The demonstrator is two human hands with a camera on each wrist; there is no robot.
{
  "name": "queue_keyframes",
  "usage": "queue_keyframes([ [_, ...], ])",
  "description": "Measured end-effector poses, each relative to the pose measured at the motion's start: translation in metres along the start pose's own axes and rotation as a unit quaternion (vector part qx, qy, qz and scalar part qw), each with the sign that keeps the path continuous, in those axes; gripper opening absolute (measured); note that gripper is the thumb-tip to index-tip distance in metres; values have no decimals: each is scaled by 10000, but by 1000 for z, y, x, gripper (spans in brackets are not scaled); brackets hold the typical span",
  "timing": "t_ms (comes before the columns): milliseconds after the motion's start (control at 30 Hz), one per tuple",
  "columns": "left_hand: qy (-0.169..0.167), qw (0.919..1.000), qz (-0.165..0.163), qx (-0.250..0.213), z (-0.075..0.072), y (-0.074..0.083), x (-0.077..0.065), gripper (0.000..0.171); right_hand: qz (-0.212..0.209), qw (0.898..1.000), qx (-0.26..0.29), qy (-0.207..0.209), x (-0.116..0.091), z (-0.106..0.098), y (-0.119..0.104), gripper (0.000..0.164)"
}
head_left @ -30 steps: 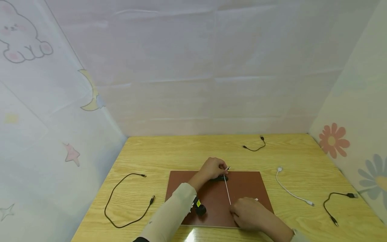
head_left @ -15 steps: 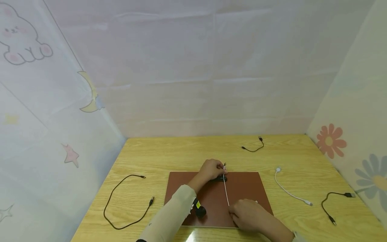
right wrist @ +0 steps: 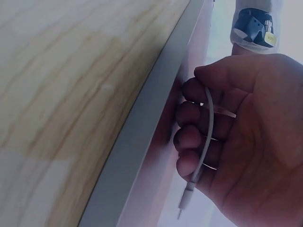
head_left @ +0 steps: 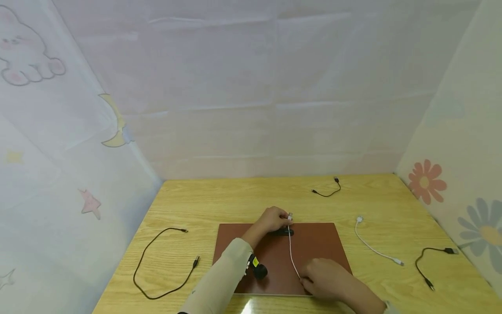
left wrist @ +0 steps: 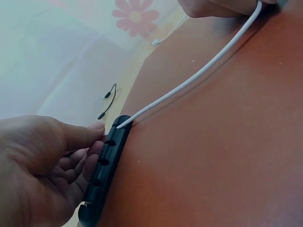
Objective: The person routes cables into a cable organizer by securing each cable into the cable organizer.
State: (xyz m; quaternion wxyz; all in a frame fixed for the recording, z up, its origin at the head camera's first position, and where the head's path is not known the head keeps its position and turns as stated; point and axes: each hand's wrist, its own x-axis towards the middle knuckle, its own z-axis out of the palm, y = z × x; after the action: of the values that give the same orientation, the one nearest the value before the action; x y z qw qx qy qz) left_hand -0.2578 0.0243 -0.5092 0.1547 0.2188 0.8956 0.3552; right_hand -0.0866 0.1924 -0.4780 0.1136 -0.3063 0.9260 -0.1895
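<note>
My left hand [head_left: 272, 219] pinches the plug end of a white USB cable [left wrist: 191, 80] at the board's far edge. Beside those fingers, a black slotted cable holder [left wrist: 105, 168] lies on the brown board [head_left: 321, 244]. In the left wrist view the cable passes over the holder's far end, apparently in the last slot. Nearer the board's front edge, my right hand [head_left: 327, 279] holds the cable's other part between thumb and curled fingers. Its small white connector [right wrist: 188, 196] hangs below the little finger in the right wrist view. Between the hands the cable bows slightly.
A long black cable [head_left: 137, 266] curves on the wooden table [head_left: 219, 198] to the left. Another short black cable [head_left: 331, 194] lies at the back. To the right are a white cable [head_left: 370, 246] and one more black cable [head_left: 421, 253]. Patterned sheets [head_left: 219, 104] enclose the back and sides.
The white cable between my hands has gone from straight and taut to slightly slack. Its plug in my left fingers has turned from pointing right to pointing away. The right hand has barely moved.
</note>
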Motion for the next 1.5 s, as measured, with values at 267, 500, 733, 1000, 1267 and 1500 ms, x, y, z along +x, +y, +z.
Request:
queue_keyframes([
  [267,-36,9999,-39,-90,-3,-1,1,32,-78,9991,-377,174,-3,-5,5,16],
  [500,-70,9999,4,-106,-2,-3,-2,27,-133,9982,-515,274,-4,-6,6,12],
  [733,-44,9999,108,-20,-2,-5,-1,31,-461,9947,-744,548,-8,-6,11,22],
  [1000,0,9996,-29,-286,-2,-4,-2,30,-680,9907,-869,796,-13,-5,16,26],
  [1267,184,9997,-35,-173,-4,-1,-3,17,-705,9910,-700,898,-15,-6,21,22],
  [1500,218,9987,-81,-448,0,-2,-4,14,-5,9983,-191,558,-13,-20,33,12],
])
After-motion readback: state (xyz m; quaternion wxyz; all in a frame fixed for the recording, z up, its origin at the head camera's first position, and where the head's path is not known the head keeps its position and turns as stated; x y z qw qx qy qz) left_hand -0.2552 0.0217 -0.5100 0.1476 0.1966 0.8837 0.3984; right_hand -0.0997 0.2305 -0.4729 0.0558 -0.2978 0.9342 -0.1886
